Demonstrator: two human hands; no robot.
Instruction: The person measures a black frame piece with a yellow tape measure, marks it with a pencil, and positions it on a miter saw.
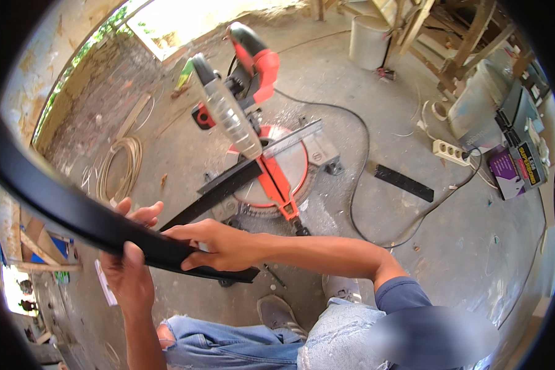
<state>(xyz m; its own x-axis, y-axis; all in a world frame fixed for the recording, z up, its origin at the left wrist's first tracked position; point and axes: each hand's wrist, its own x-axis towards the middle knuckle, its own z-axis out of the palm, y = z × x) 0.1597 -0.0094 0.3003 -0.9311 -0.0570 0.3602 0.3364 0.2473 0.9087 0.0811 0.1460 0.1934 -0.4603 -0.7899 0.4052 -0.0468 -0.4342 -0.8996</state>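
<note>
A long black profile strip (61, 203) runs from the far left edge down to the middle, where its cut end shows. My left hand (129, 268) wraps around it, thumb on the near face and fingers behind. Closer to the cut end, my right hand (222, 243) grips the same strip from above. Beyond my hands, a red and black miter saw (266, 74) stands on the floor with its head raised. A second black strip (225, 187) lies across the saw's base against the fence, its near end hidden behind my hands.
On the floor to the right lie a short black offcut (404, 183), a looping black cord (365, 154) and a white power strip (450, 152). Boxes (509, 172) stand at the right. A coil of pale cable (124, 163) lies left; a white bucket (369, 43) stands far back.
</note>
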